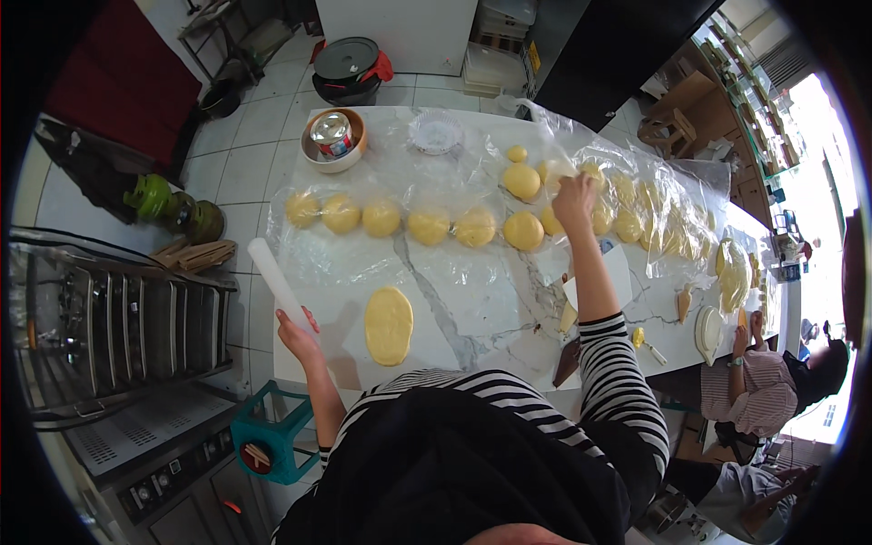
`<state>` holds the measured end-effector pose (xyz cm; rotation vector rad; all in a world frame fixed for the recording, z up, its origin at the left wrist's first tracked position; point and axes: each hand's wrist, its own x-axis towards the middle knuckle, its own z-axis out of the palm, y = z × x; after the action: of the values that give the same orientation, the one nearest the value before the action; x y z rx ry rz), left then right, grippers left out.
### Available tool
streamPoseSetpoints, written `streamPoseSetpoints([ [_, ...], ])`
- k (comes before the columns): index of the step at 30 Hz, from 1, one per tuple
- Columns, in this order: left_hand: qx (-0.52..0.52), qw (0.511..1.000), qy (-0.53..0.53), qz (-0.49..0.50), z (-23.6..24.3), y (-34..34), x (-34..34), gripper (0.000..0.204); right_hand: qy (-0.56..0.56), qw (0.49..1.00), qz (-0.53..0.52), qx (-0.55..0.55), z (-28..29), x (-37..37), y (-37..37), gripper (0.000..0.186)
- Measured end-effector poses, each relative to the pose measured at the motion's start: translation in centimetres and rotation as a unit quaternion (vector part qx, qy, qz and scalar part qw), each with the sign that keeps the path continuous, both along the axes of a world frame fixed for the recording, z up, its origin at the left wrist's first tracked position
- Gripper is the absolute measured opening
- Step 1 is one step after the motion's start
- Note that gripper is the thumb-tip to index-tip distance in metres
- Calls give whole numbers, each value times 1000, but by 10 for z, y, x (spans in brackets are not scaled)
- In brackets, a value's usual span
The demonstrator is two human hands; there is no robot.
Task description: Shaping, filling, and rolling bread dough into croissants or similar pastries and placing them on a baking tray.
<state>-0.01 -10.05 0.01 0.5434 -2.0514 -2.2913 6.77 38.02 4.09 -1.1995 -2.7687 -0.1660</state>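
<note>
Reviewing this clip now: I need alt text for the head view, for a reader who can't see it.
A person's left hand holds a white rolling pin while the right hand reaches to clear plastic sheeting among yellow dough balls. A flattened dough oval lies on the marbled table between the person and the balls.

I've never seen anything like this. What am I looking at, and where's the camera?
No robot here: these are a person's bare hands. The picture comes from a wide fisheye camera worn on the head, looking down, so straight edges bend. The left hand holds a white rolling pin. The right hand is at a clear plastic sheet; its exact grip is hard to make out. On the marble-patterned table lie yellow dough balls, many under plastic, and one flattened dough oval.
</note>
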Motion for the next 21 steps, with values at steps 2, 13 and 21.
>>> streamPoseSetpoints([
  [2,-12,1000,-5,-10,1,6,-2,53,90,978,86,-165,-14,-16,-4,43],
  [13,-25,1000,13,-1,2,-9,-3,52,-50,974,129,-179,-12,-62,-4,54],
  [21,-11,999,15,37,-2,-23,-4,52,246,844,215,-424,80,15,-37,51],
])
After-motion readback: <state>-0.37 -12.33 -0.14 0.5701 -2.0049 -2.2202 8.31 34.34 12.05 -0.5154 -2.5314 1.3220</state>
